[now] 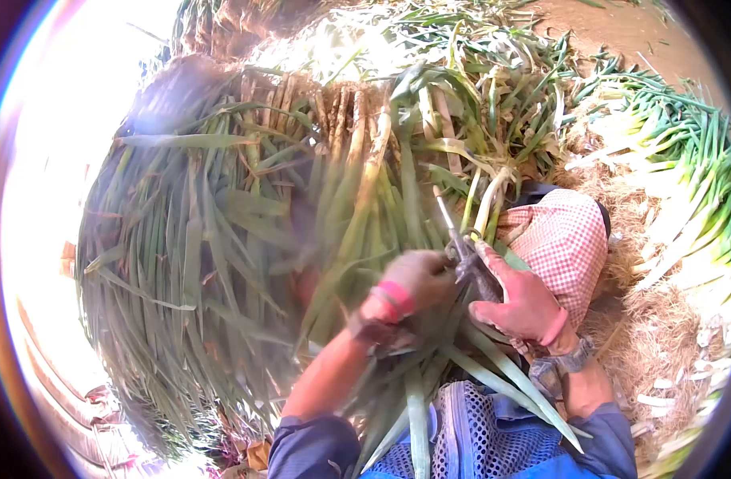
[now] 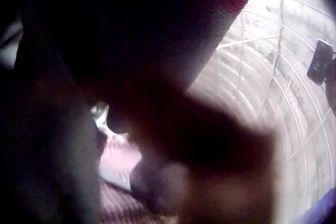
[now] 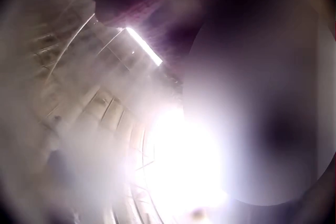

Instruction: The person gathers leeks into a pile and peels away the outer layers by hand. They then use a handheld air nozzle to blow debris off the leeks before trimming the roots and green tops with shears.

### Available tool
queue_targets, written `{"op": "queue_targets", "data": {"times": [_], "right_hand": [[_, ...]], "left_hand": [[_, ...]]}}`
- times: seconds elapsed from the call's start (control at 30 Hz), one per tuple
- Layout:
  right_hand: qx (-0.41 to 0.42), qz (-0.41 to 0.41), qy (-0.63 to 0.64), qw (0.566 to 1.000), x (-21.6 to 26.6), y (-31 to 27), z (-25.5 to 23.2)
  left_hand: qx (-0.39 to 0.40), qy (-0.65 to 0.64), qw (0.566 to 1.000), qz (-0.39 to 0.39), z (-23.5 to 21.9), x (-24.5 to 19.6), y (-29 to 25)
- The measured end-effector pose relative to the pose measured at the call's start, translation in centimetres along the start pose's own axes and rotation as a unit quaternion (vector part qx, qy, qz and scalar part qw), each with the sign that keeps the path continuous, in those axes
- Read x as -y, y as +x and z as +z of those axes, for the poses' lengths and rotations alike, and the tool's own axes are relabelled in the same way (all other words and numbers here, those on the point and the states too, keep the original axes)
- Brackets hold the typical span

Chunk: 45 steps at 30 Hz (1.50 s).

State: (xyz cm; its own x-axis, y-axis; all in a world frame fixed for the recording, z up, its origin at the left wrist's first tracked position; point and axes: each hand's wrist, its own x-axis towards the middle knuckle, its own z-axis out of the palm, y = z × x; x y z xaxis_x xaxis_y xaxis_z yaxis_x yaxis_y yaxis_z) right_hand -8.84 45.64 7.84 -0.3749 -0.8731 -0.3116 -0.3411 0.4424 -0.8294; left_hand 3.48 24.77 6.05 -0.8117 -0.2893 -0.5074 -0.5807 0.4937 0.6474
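Note:
Blurred in the head view, my left hand [image 1: 417, 283], in a glove with a pink cuff, lies beside long green leaves [image 1: 417, 411]; what its fingers do cannot be made out. Close to its right, my right hand [image 1: 525, 299] in a pinkish glove grips a green stalk [image 1: 483, 199], thumb along it, leaves trailing down over the lap. A thin pointed piece [image 1: 445, 209] sticks up between the hands; which hand holds it is unclear. Both wrist views are dark, glaring or blurred, and show no clear fingers.
A large pile of green-leaved stalks [image 1: 182, 239] stands at the left. Loose leaves [image 1: 493, 96] lie at the top. Across a checked cloth [image 1: 565, 247] over the knee, more stalks [image 1: 677, 144] line the right side, with dry roots [image 1: 629, 311] beside them.

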Motion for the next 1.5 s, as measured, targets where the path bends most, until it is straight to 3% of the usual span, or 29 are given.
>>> {"op": "queue_targets", "data": {"times": [0.03,0.07,0.1,0.17,0.23,0.27,0.3,0.33,0.43,0.5,0.57,0.63,0.67,0.77,0.8,0.83,0.9,0.93,0.97,1.03,1.07,1.17,1.2,1.23,1.27,1.33,1.37,1.43,1.5], "right_hand": [[0.006,-0.001,0.010,1.000,-0.1,0.7,0.4],[0.010,-0.002,0.011,1.000,0.1,1.0,1.0],[0.035,-0.048,0.024,0.998,0.3,1.2,1.6],[0.060,-0.094,0.038,0.993,1.2,2.0,2.1],[0.093,-0.014,-0.010,0.996,2.4,2.8,1.9],[0.080,-0.064,0.027,0.994,1.4,3.0,2.7],[0.082,-0.064,0.029,0.994,1.4,2.9,3.0],[0.121,-0.083,0.025,0.989,1.5,2.8,3.4],[0.181,-0.075,-0.004,0.981,3.0,4.0,3.4],[0.135,-0.017,-0.026,0.990,3.9,5.8,3.2],[0.107,-0.033,-0.020,0.994,2.6,7.8,4.4],[0.025,-0.090,-0.029,0.995,2.2,9.5,4.9],[0.014,-0.064,-0.044,0.997,2.2,9.7,4.7],[0.085,-0.030,-0.020,0.996,3.8,8.6,2.7],[0.057,-0.086,-0.020,0.994,2.4,7.8,3.9],[0.059,-0.087,-0.021,0.994,2.3,6.9,4.1],[0.187,-0.064,0.010,0.980,3.4,4.6,3.5],[0.232,-0.033,-0.003,0.972,4.7,3.9,3.0],[0.231,-0.035,-0.003,0.972,5.0,4.2,3.1],[0.209,-0.015,-0.019,0.978,5.3,4.9,3.2],[0.142,-0.034,-0.045,0.988,4.4,5.6,4.0],[0.080,-0.031,-0.020,0.996,3.2,8.0,4.5],[0.093,-0.013,-0.019,0.995,3.5,8.6,4.0],[0.093,-0.013,-0.021,0.995,3.4,9.3,3.7],[0.081,-0.004,-0.026,0.996,3.2,10.2,3.5],[0.041,-0.006,-0.044,0.998,2.3,12.6,3.4],[0.039,-0.007,-0.043,0.998,2.0,14.0,3.1],[0.024,-0.004,-0.064,0.998,1.8,16.8,2.2],[0.025,0.013,-0.067,0.997,2.3,19.2,1.2]], "left_hand": [[-0.031,-0.099,0.994,-0.025,-1.6,0.8,-0.5],[-0.154,-0.018,0.987,0.048,-3.1,2.6,-0.4],[-0.294,0.158,0.940,0.065,-4.5,3.8,-0.7],[-0.342,0.303,0.888,-0.059,-7.3,5.6,-1.9],[-0.275,0.311,0.901,-0.127,-8.2,8.6,-3.1],[-0.275,0.312,0.900,-0.129,-7.8,9.9,-3.6],[-0.285,0.267,0.915,-0.097,-7.2,10.6,-4.4],[-0.293,0.220,0.928,-0.066,-6.7,11.3,-4.9],[-0.296,0.204,0.926,-0.117,-6.1,11.6,-4.8],[-0.297,0.249,0.914,-0.125,-6.0,10.5,-4.4],[-0.296,0.295,0.899,-0.133,-6.3,9.9,-3.9],[-0.306,0.289,0.900,-0.111,-6.7,9.6,-3.4],[-0.306,0.290,0.900,-0.110,-7.1,9.4,-3.1],[-0.307,0.225,0.915,-0.137,-9.9,8.3,-2.3],[-0.298,0.001,0.947,-0.120,-11.7,8.1,-2.1],[-0.275,-0.224,0.930,-0.096,-13.5,8.3,-1.8],[-0.288,0.033,0.956,0.049,-17.5,10.6,-0.9],[-0.330,-0.207,0.921,0.001,-18.5,9.1,0.3],[-0.353,-0.433,0.828,-0.045,-19.0,7.6,1.1],[-0.365,-0.447,0.817,-0.025,-18.2,5.2,0.6],[-0.376,-0.412,0.830,-0.015,-17.7,5.5,0.5],[-0.375,-0.323,0.869,0.020,-14.2,6.2,-1.7],[-0.410,-0.247,0.877,0.038,-12.4,10.1,-1.7],[-0.400,0.045,0.905,0.139,-10.8,10.8,-3.3],[-0.429,0.030,0.901,0.056,-8.7,11.0,-3.9],[-0.405,0.155,0.901,-0.029,-5.4,9.9,-6.2],[-0.405,0.156,0.901,-0.028,-4.4,9.8,-6.7],[-0.410,0.287,0.864,-0.052,-3.3,9.8,-7.1],[-0.401,0.294,0.864,-0.073,-3.1,10.4,-6.7]]}}
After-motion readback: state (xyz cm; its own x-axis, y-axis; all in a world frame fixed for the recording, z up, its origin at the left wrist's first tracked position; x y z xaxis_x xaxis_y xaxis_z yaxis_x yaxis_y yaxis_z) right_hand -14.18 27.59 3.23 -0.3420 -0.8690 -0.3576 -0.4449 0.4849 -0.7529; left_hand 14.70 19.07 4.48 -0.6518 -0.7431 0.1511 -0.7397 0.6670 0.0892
